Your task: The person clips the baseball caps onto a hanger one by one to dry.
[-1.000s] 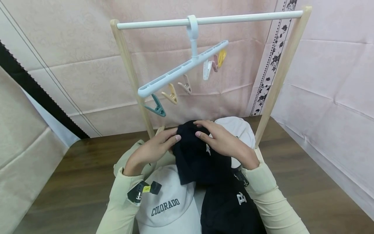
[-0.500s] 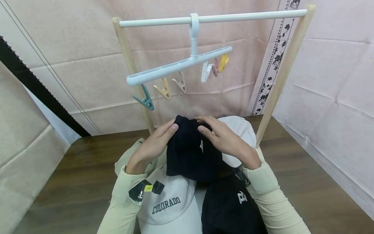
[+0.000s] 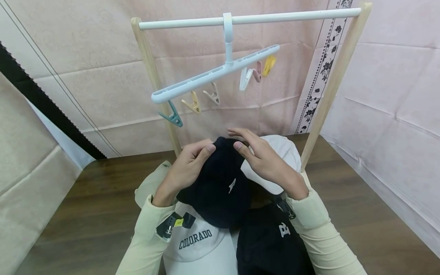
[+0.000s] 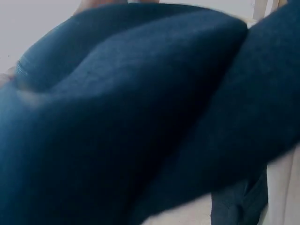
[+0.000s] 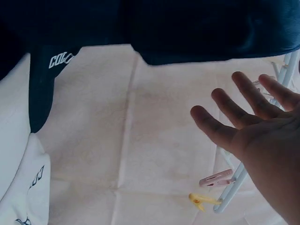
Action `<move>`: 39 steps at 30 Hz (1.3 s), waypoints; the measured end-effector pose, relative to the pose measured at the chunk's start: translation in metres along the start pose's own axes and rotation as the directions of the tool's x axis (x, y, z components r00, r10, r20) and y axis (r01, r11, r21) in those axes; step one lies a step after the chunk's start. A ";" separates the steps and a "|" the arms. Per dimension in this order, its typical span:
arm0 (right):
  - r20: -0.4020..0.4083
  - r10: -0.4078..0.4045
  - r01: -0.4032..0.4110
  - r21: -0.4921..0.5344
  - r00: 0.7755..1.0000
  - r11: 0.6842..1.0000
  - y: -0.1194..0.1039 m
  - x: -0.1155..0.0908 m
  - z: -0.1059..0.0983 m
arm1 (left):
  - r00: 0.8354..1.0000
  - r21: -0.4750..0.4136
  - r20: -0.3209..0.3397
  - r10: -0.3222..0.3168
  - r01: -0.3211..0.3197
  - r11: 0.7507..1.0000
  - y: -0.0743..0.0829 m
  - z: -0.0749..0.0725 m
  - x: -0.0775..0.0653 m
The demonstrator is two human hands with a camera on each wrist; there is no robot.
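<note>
A dark navy baseball cap (image 3: 216, 194) hangs tilted between my hands, a small white emblem on its front. My left hand (image 3: 185, 166) pinches its upper left edge between thumb and fingers. Close to the cap's right side, my right hand (image 3: 266, 158) has its fingers extended; the right wrist view shows that hand (image 5: 269, 136) spread and apart from the cap (image 5: 215, 33). Dark cap fabric (image 4: 122, 126) fills most of the left wrist view. Behind, a light blue hanger (image 3: 206, 76) carries several clothespins, including a teal one (image 3: 173, 116) and a yellow one (image 3: 269, 65).
A rack with a white rail (image 3: 292, 16) and wooden posts (image 3: 335, 88) holds the hanger. Below lie a white COLORADO cap (image 3: 196, 244), a black cap (image 3: 264, 248), another white cap (image 3: 283, 152) and a pale green cap (image 3: 151, 181) on the wooden table (image 3: 86, 214).
The navy cap has turned and swung left and down, its emblem moving left. My right hand has lifted off it slightly. The hanger has swivelled on the rail.
</note>
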State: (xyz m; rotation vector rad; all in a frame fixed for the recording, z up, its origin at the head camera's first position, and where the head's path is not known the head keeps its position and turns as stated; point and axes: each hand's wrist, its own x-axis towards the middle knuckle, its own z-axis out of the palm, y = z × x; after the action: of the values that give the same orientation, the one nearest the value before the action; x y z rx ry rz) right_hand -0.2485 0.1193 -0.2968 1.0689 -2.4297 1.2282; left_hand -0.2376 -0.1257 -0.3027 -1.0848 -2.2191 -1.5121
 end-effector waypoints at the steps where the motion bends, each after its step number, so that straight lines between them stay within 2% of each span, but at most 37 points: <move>1: -0.002 -0.013 0.013 0.008 1.000 1.000 -0.001 0.000 0.000 | 1.000 0.007 0.005 0.012 -0.012 1.000 0.001 0.000 0.000; 7: 0.037 -0.105 0.101 0.087 0.994 0.991 -0.003 -0.001 0.000 | 0.994 0.019 0.065 0.089 -0.090 0.996 0.004 0.005 -0.001; 10: 0.091 -0.134 0.123 0.121 0.987 0.985 -0.002 -0.003 0.002 | 0.993 0.031 0.057 0.101 -0.102 0.994 0.003 0.008 -0.001; 14: 0.131 -0.126 0.111 0.115 0.983 0.987 -0.001 -0.005 0.003 | 0.997 0.058 0.010 0.083 -0.083 0.995 0.003 0.009 -0.001; 18: 0.122 -0.115 0.104 0.089 0.986 0.991 -0.002 -0.007 0.003 | 0.997 0.106 -0.069 0.038 -0.031 0.994 0.003 0.010 -0.001; 23: 0.106 -0.133 0.125 0.073 0.986 0.989 -0.005 -0.006 0.002 | 0.991 0.140 -0.136 0.004 0.015 0.990 0.001 0.008 0.000; 33: 0.099 -0.225 0.212 0.123 0.969 0.969 -0.010 -0.005 0.002 | 0.973 0.106 -0.230 -0.031 0.057 0.993 -0.007 0.009 0.002; 39: 0.098 -0.182 0.171 0.106 0.979 0.980 -0.015 -0.007 0.001 | 0.953 0.077 -0.302 -0.035 0.061 0.995 -0.010 0.010 0.003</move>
State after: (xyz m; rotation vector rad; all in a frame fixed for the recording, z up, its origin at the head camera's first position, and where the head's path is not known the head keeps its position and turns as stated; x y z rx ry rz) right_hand -0.2332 0.1161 -0.2922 1.3790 -2.3104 1.2712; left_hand -0.2446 -0.1172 -0.3128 -0.7244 -2.0900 -1.4737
